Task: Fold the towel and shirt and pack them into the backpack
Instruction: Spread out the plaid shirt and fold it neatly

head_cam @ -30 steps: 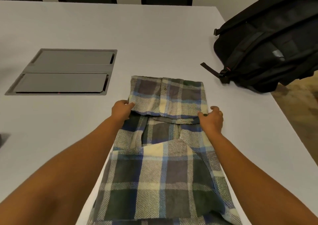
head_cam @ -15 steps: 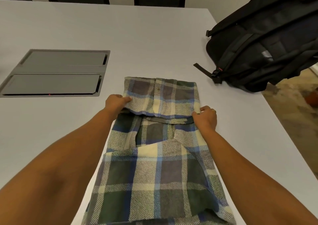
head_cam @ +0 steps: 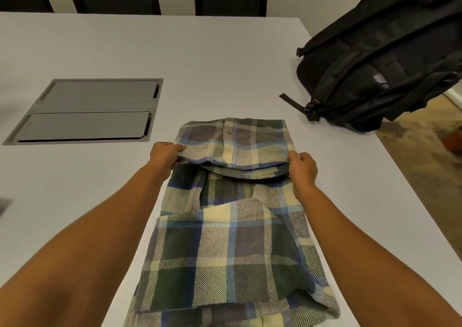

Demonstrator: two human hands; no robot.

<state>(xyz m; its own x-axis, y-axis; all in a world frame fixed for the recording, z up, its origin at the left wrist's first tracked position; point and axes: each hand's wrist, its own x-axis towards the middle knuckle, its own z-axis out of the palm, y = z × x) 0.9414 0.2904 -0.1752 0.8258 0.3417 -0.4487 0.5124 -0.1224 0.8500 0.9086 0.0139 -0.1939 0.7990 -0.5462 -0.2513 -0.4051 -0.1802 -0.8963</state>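
Note:
A blue, green and cream plaid shirt [head_cam: 232, 246] lies lengthwise on the white table [head_cam: 175, 51], its sides folded in and its far end folded back toward me. My left hand [head_cam: 163, 155] pinches the left corner of that folded flap. My right hand [head_cam: 303, 166] grips its right corner. The flap's edge is raised a little off the layer below. A black backpack [head_cam: 380, 59] lies at the table's far right edge. No towel is in view.
A grey recessed cable hatch [head_cam: 87, 111] with two lids sits in the table to the left of the shirt. The table's right edge runs diagonally past the backpack, with brownish floor [head_cam: 425, 176] beyond. Dark chairs stand behind the far edge.
Both hands have kept hold of the flap's corners and lifted its near edge slightly, so a gap shows under it. The view has shifted a little.

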